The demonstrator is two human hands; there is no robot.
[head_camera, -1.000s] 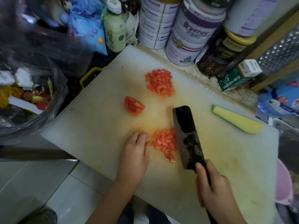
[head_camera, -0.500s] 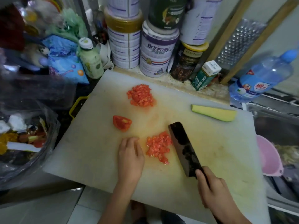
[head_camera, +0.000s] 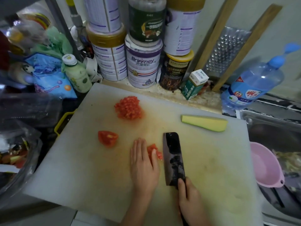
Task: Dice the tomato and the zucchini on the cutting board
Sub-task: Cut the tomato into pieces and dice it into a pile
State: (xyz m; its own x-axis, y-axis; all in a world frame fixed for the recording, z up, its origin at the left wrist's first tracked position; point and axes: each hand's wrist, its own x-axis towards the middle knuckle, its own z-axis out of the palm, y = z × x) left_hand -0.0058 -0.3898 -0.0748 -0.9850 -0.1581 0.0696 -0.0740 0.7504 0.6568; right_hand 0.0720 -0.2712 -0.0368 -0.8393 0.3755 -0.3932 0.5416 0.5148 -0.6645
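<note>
A white cutting board [head_camera: 101,173] fills the middle of the head view. A heap of diced tomato [head_camera: 128,107] lies near its far edge. A tomato wedge [head_camera: 107,138] sits to the left of my hands. My left hand [head_camera: 143,165] lies flat with straight fingers against a small pile of tomato pieces [head_camera: 154,151], partly covering it. My right hand [head_camera: 191,203] grips the handle of a dark cleaver [head_camera: 173,159], whose blade stands just right of that pile. A zucchini piece [head_camera: 205,123] lies cut side up at the far right.
Stacked tins [head_camera: 143,66], a small green bottle [head_camera: 76,74] and a green carton [head_camera: 194,84] line the board's far edge. A grater [head_camera: 226,51] leans on the wall. A blue water bottle [head_camera: 255,84], a pink bowl [head_camera: 265,167] and a sink stand right; a bag of scraps [head_camera: 14,157] is left.
My left hand has pushed the small tomato pile rightward against the cleaver and now covers part of it. The cleaver blade has turned more upright. The camera has tilted up.
</note>
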